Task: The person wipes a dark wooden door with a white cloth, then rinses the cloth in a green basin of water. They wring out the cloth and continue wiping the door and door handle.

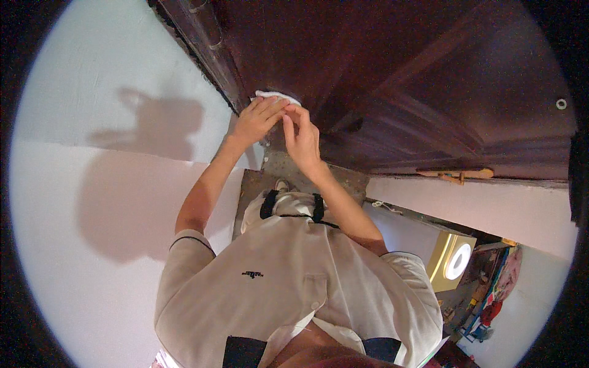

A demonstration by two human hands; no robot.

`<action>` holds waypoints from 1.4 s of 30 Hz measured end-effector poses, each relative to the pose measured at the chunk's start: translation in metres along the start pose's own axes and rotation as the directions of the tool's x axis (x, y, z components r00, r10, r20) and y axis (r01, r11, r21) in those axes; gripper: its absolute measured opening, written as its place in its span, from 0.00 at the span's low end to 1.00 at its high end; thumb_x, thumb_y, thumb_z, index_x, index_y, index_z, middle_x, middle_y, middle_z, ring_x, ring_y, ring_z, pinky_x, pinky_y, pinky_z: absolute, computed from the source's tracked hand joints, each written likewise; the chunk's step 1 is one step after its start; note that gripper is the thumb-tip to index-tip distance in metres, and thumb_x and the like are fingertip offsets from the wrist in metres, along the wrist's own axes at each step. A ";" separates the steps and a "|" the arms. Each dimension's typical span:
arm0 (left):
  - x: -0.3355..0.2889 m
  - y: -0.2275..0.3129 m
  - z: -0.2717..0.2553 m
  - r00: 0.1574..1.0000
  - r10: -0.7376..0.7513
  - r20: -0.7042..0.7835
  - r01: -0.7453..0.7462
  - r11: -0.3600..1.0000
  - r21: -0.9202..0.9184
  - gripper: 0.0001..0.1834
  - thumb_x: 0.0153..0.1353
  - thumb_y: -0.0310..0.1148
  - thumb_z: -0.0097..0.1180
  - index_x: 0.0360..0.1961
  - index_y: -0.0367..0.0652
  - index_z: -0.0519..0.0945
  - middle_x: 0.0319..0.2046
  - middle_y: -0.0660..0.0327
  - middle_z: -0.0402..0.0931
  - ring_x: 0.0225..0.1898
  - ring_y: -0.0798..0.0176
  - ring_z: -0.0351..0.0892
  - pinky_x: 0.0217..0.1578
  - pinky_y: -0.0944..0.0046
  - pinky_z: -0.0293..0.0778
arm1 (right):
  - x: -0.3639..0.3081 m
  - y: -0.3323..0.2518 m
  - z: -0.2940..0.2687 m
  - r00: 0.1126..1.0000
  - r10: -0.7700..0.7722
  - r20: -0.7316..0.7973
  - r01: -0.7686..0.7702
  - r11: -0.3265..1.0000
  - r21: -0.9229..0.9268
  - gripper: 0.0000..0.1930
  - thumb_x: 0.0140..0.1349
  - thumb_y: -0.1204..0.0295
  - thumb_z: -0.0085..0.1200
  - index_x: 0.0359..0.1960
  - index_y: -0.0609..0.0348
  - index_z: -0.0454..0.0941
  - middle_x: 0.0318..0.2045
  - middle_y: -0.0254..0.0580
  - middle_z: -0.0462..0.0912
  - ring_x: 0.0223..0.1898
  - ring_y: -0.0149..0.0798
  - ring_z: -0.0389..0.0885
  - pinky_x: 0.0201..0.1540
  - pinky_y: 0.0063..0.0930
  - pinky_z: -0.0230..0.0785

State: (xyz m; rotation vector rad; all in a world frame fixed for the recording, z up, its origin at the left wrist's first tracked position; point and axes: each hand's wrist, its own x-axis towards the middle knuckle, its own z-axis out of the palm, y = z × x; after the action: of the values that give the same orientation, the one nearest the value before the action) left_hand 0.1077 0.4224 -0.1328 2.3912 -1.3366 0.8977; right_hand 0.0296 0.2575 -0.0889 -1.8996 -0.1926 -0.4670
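Observation:
A folded white cloth (277, 95) lies against the dark brown panelled door (343, 55), close to its left edge. My left hand (257, 121) is closed on the cloth from the near side, its fingers pointing to the right across it. Beside it, my right hand (304, 136) has bent fingers at the cloth's right end, with the thumb just below the left fingertips. Both hands nearly touch and hide the lower part of the cloth.
A white wall (123, 202) with my shadow stands close on the left. A wooden handle (457, 174) and a small metal ring (561, 104) are on the door at right. Behind to the right is a yellow box-like thing (445, 262) with a bright round face.

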 end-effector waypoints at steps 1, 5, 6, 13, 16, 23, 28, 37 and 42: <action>-0.014 0.000 0.007 0.998 -0.002 0.064 0.002 1.000 0.005 0.17 0.58 0.31 0.57 0.50 0.43 0.82 0.65 0.64 0.71 0.64 0.57 0.70 0.61 0.50 0.70 | -0.006 0.011 0.005 0.999 0.036 0.000 -0.036 0.999 0.010 0.11 0.72 0.76 0.52 0.53 0.63 0.69 0.45 0.52 0.85 0.47 0.43 0.86 0.49 0.33 0.78; -0.011 0.024 -0.017 0.969 -0.049 0.243 0.052 0.999 -0.007 0.24 0.55 0.30 0.60 0.55 0.41 0.79 0.67 0.58 0.68 0.67 0.49 0.66 0.63 0.45 0.68 | -0.015 0.030 0.011 0.987 0.154 -0.048 -0.153 0.988 0.037 0.10 0.70 0.75 0.54 0.49 0.64 0.71 0.46 0.51 0.85 0.47 0.41 0.86 0.48 0.32 0.78; -0.015 0.031 -0.019 0.983 -0.096 0.159 0.101 0.995 -0.023 0.23 0.57 0.30 0.59 0.57 0.43 0.79 0.66 0.57 0.69 0.66 0.48 0.68 0.63 0.45 0.68 | -0.015 0.030 0.012 0.982 0.177 -0.059 -0.174 0.984 0.049 0.10 0.70 0.75 0.55 0.49 0.64 0.72 0.46 0.51 0.85 0.47 0.41 0.86 0.48 0.32 0.78; -0.019 0.067 -0.024 0.629 -0.730 0.269 0.745 0.466 -0.476 0.15 0.69 0.37 0.53 0.31 0.36 0.81 0.22 0.53 0.78 0.23 0.49 0.78 0.31 0.55 0.75 | -0.019 0.010 0.010 0.983 0.165 -0.076 -0.162 0.986 0.043 0.14 0.71 0.73 0.53 0.55 0.65 0.73 0.48 0.49 0.85 0.47 0.37 0.85 0.51 0.31 0.76; 0.010 0.043 -0.011 0.660 -0.737 0.146 0.668 0.486 -0.564 0.23 0.70 0.41 0.54 0.22 0.35 0.82 0.14 0.51 0.76 0.17 0.49 0.79 0.25 0.57 0.73 | -0.020 0.007 0.010 0.985 0.138 -0.101 -0.132 0.990 0.057 0.16 0.72 0.72 0.53 0.58 0.64 0.73 0.48 0.49 0.85 0.47 0.36 0.84 0.51 0.30 0.76; 0.062 0.040 -0.052 0.722 -0.692 -0.024 0.625 0.666 -0.407 0.21 0.64 0.43 0.60 0.18 0.42 0.84 0.13 0.53 0.76 0.14 0.51 0.78 0.21 0.55 0.73 | -0.008 -0.010 0.000 0.975 0.097 -0.200 -0.072 0.989 0.129 0.17 0.68 0.76 0.58 0.58 0.64 0.74 0.45 0.48 0.86 0.46 0.35 0.85 0.49 0.28 0.77; 0.032 0.041 0.012 0.801 -0.596 0.058 0.582 0.752 -0.311 0.22 0.58 0.48 0.61 0.16 0.41 0.85 0.13 0.54 0.78 0.18 0.49 0.81 0.24 0.52 0.76 | -0.024 0.026 -0.003 0.960 0.119 -0.252 -0.138 0.989 -0.059 0.14 0.65 0.73 0.60 0.50 0.64 0.77 0.41 0.54 0.86 0.43 0.51 0.88 0.45 0.39 0.78; 0.068 0.081 0.048 0.887 -0.461 0.022 0.427 0.803 -0.416 0.14 0.57 0.44 0.61 0.26 0.45 0.88 0.20 0.50 0.82 0.21 0.45 0.83 0.25 0.50 0.78 | -0.035 0.034 -0.051 0.923 -0.009 -0.384 -0.097 0.962 -0.254 0.15 0.60 0.77 0.64 0.48 0.65 0.78 0.39 0.52 0.86 0.40 0.46 0.88 0.43 0.34 0.79; 0.137 0.100 -0.010 0.899 -0.437 -0.035 0.393 0.840 -0.374 0.20 0.61 0.42 0.60 0.18 0.41 0.85 0.13 0.50 0.77 0.15 0.47 0.80 0.18 0.54 0.74 | -0.018 0.002 -0.082 0.846 -0.116 -0.520 -0.033 0.963 -0.267 0.12 0.59 0.79 0.64 0.45 0.64 0.79 0.36 0.47 0.86 0.37 0.41 0.87 0.42 0.30 0.77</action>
State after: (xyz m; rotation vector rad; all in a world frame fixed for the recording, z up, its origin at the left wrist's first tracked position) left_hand 0.0728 0.2801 -0.0465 2.1709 -0.7973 0.5986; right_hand -0.0045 0.1823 -0.0725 -1.9467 0.2108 -1.0773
